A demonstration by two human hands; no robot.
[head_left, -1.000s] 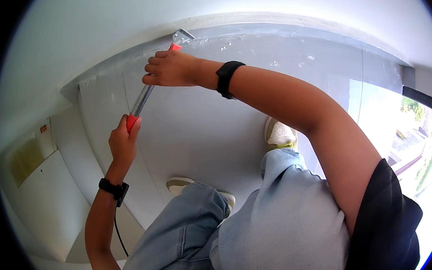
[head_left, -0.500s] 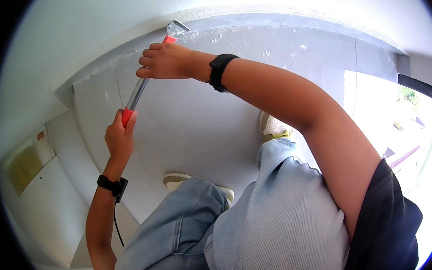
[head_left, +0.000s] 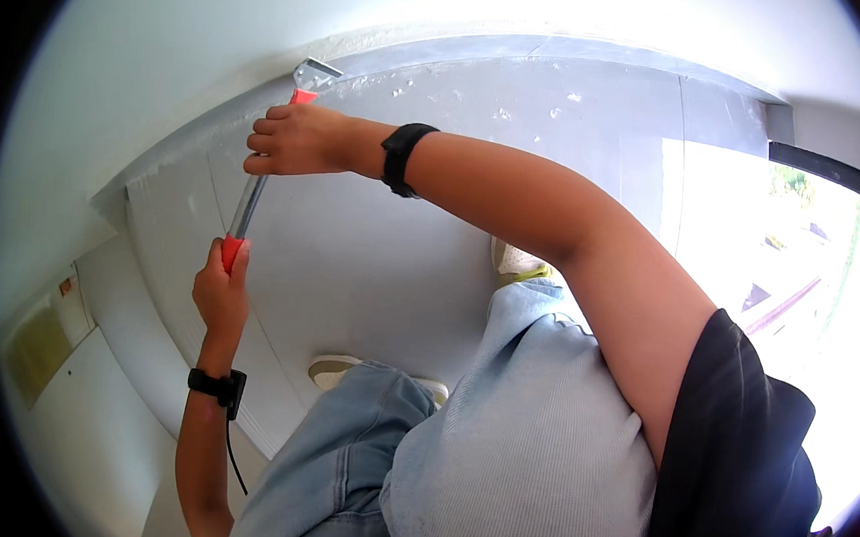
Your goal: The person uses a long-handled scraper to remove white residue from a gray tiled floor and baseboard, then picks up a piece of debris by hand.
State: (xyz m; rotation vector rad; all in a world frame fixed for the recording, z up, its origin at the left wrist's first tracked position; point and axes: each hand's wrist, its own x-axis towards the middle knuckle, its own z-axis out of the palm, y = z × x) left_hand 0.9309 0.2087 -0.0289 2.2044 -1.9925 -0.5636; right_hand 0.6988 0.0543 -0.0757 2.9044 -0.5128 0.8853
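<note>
Currently the right hand is wrapped around the far part of a long-handled scraper, and the left hand clasps its near red end. Blade touches the base of the white wall, far left, above grey floor.

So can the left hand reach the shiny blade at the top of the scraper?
Probably not as things stand. The left hand grips the red bottom end of the scraper, and the right hand wraps the shaft between it and the blade.
</note>
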